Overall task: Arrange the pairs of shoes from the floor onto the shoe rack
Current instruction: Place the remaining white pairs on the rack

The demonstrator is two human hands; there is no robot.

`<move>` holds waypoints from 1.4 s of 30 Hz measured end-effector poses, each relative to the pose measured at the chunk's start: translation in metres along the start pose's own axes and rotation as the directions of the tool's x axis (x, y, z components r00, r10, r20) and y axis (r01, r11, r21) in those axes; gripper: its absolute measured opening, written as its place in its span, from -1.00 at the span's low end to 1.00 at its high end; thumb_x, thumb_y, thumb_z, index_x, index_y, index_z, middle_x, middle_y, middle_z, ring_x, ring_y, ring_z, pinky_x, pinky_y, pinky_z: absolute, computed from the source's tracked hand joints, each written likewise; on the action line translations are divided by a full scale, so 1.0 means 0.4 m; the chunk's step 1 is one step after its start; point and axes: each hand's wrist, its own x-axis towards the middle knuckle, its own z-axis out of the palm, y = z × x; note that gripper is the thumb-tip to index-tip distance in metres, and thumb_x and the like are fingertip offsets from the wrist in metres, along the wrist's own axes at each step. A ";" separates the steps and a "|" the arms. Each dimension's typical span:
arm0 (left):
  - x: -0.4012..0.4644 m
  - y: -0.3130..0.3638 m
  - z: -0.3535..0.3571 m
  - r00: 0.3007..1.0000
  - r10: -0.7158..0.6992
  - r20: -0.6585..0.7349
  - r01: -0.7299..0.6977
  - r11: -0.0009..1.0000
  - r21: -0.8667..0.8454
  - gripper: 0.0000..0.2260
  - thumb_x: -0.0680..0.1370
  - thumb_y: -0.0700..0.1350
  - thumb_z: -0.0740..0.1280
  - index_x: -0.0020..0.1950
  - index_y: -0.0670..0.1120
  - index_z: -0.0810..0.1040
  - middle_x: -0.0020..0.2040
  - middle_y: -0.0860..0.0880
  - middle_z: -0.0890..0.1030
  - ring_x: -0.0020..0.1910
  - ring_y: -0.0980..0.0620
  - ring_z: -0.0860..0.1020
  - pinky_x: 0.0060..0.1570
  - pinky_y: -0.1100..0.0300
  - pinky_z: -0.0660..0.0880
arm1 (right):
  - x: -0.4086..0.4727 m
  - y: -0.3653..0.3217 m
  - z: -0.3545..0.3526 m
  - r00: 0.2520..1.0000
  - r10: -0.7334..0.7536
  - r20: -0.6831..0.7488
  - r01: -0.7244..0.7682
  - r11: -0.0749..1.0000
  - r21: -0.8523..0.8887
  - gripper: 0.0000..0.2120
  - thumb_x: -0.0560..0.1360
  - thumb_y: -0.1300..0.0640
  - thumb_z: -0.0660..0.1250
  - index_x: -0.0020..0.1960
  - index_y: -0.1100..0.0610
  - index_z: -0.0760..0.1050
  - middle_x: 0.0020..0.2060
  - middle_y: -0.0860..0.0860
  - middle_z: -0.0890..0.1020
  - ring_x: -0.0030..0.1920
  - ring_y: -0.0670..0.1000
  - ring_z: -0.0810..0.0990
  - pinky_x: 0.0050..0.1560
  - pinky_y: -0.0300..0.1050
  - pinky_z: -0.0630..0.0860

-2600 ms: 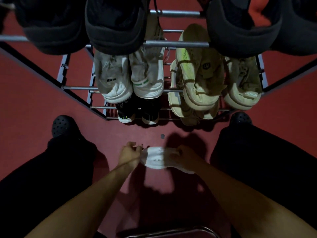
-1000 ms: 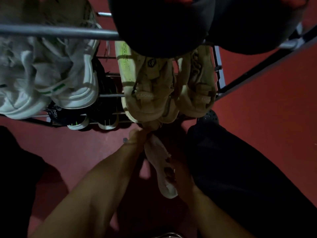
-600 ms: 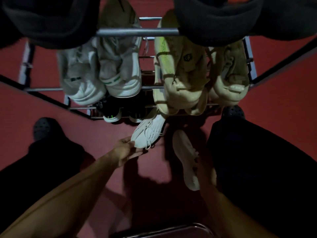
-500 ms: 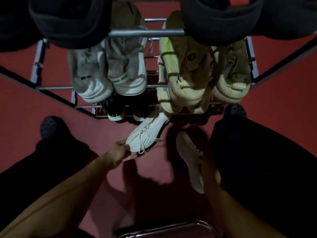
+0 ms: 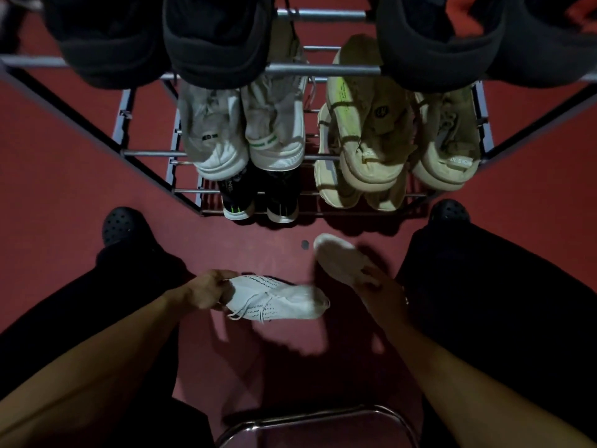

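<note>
Below the shoe rack (image 5: pixel 200 153), the left hand (image 5: pixel 206 291) is pinching the heel of a white laced sneaker (image 5: pixel 277 300) above the red floor (image 5: pixel 64 189). The right hand (image 5: pixel 374 286) is gripping its blurred mate (image 5: pixel 337 258). Both are looking light and soft, so holding at the heel collar seems best.

One head camera looks steeply down, close over the shoe rack (image 5: pixel 323 70).
</note>
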 end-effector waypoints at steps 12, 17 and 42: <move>-0.051 0.089 -0.047 0.936 0.006 0.352 -0.042 0.995 0.094 -0.68 0.73 -0.21 0.16 0.47 -0.05 0.47 0.07 0.02 0.71 -0.07 0.16 0.71 -0.07 0.28 0.62 | -0.039 0.049 0.063 0.902 0.014 0.432 0.236 0.821 -0.520 -0.70 0.52 0.32 0.40 0.23 0.17 0.49 -0.02 -0.06 0.57 -0.11 -0.23 0.59 -0.16 -0.39 0.51; -0.038 0.103 -0.026 0.938 0.054 0.342 -0.059 0.998 0.007 -0.73 0.72 -0.11 0.19 0.37 -0.05 0.56 0.14 -0.03 0.71 0.06 0.07 0.70 0.02 0.19 0.64 | -0.042 0.018 0.050 0.922 0.126 0.366 0.061 0.886 -0.460 -0.88 0.53 0.32 0.30 -0.15 0.27 0.59 -0.26 0.14 0.65 -0.30 0.03 0.66 -0.27 -0.17 0.59; -0.172 0.163 0.309 0.568 0.796 0.209 -0.633 0.260 0.729 -0.51 0.47 0.32 0.22 0.22 0.06 0.62 0.16 0.06 0.62 0.14 -0.07 0.56 0.09 -0.02 0.49 | -0.201 -0.078 0.087 0.955 -0.292 0.054 0.287 0.857 -0.428 -0.84 0.57 0.29 0.35 0.11 0.26 0.65 0.03 0.03 0.67 0.04 0.00 0.63 0.11 -0.31 0.49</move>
